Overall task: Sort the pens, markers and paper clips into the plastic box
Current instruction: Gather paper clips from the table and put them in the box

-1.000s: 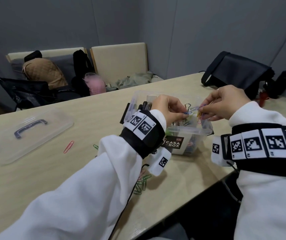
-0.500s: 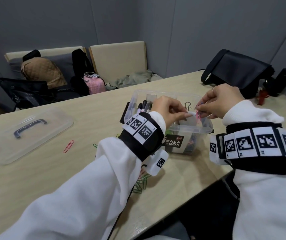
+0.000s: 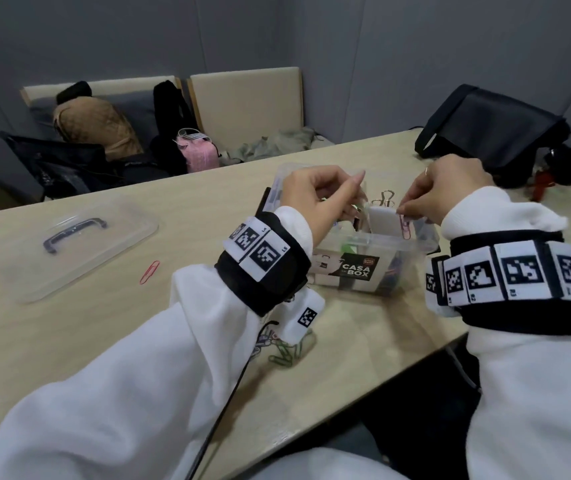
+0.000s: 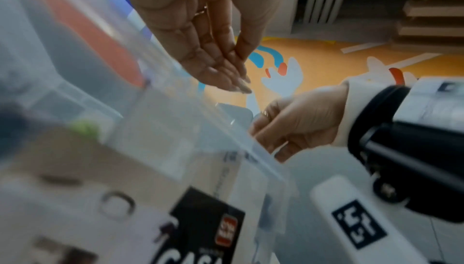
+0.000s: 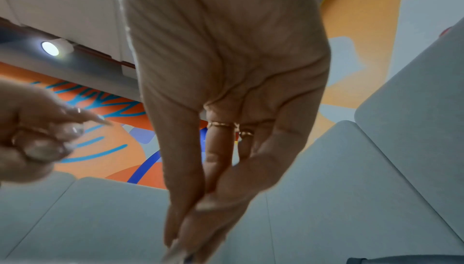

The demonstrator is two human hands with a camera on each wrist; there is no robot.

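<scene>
Paper clip [image 3: 405, 227], pink, hung over the plastic box [image 3: 363, 242] on the desk [image 3: 138, 341], pinched by the right hand [image 3: 446, 192]; the left hand [image 3: 322, 199] hovered loosely curled, empty. Next: release it inside, then fetch the green clips [image 3: 287, 355].

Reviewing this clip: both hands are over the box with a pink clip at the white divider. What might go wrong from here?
1. The right hand pinches the pink clip at the white divider's edge; it could slip off outside the box or into the wrong compartment.
2. The left sleeve lies over the green clips near the table edge; moving the arm could sweep them off.
3. The red clip lies apart by the lid and might be overlooked.
</scene>
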